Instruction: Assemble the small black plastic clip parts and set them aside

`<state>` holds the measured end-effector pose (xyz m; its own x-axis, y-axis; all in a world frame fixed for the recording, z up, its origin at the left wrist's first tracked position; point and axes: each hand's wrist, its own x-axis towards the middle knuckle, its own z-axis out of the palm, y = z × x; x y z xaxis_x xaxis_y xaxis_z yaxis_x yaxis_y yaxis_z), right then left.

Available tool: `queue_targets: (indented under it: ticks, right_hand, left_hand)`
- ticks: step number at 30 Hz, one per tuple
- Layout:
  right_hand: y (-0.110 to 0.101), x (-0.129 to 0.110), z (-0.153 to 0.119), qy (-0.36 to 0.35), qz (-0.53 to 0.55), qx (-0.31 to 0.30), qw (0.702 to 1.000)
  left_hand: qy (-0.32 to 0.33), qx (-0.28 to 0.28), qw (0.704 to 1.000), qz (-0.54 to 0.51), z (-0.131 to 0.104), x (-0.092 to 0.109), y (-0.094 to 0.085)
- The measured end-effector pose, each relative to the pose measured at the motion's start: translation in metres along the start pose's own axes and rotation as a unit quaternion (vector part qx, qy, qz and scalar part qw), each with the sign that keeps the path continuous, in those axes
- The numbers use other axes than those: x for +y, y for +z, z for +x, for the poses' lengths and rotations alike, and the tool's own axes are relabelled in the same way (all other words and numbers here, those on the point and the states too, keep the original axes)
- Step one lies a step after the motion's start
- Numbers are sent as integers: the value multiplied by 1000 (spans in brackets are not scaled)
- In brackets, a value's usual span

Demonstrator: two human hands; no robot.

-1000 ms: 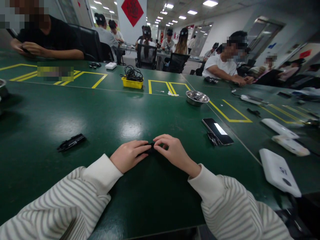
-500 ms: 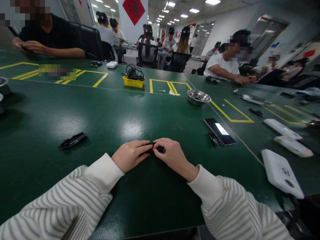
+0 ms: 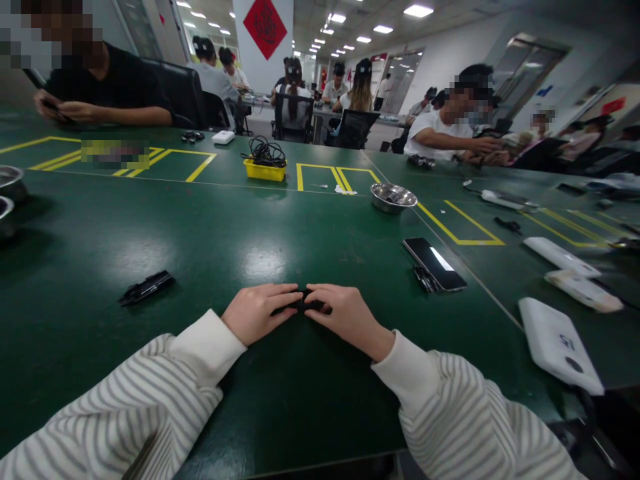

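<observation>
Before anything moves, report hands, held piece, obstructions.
Left hand, right hand: both on small black piece, mostly hidden by fingers. Black-cased phone off right, outside the grip.

The smooth dark-green tabletop (image 3: 210, 220) had a glossy finish that threw back pale patches of light. The round silver metal bowl (image 3: 393, 199) shone. The small black part (image 3: 303, 301) between the fingers looked like dark plastic, its finish too hidden to tell. The long black plastic piece (image 3: 147, 289) showed glossy highlights. The black slab phone (image 3: 434, 265) had a smooth, glassy face; the striped cream sleeve (image 3: 185, 373) was soft, matt cloth.
</observation>
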<state>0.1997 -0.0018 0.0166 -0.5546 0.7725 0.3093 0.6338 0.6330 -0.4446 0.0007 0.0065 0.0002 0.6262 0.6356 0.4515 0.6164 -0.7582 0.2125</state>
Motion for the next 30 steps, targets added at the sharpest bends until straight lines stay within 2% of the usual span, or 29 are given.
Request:
queue_targets:
  ticks: [5, 9, 17, 21, 25, 30]
  right_hand:
    - [-4, 8, -6, -8, -18, 11, 1000]
    - [-16, 25, -23, 4, -29, 28, 999]
    - [-56, 64, -77, 124, -36, 72, 989]
    - [-66, 76, -93, 181, -32, 98, 978]
    - [-67, 80, -94, 187, -56, 101, 976]
    - [-70, 86, -93, 180, -133, 130, 966]
  left_hand:
    - [-36, 13, 999, -33, 6, 6, 9]
    - [-35, -1, 999, -32, 25, 21, 25]
    - [37, -34, 998, 26, 87, 78, 64]
    - [46, -33, 998, 37, 105, 96, 78]
    - [32, -33, 998, 41, 107, 100, 81]
    - [6, -45, 999, 26, 87, 86, 65]
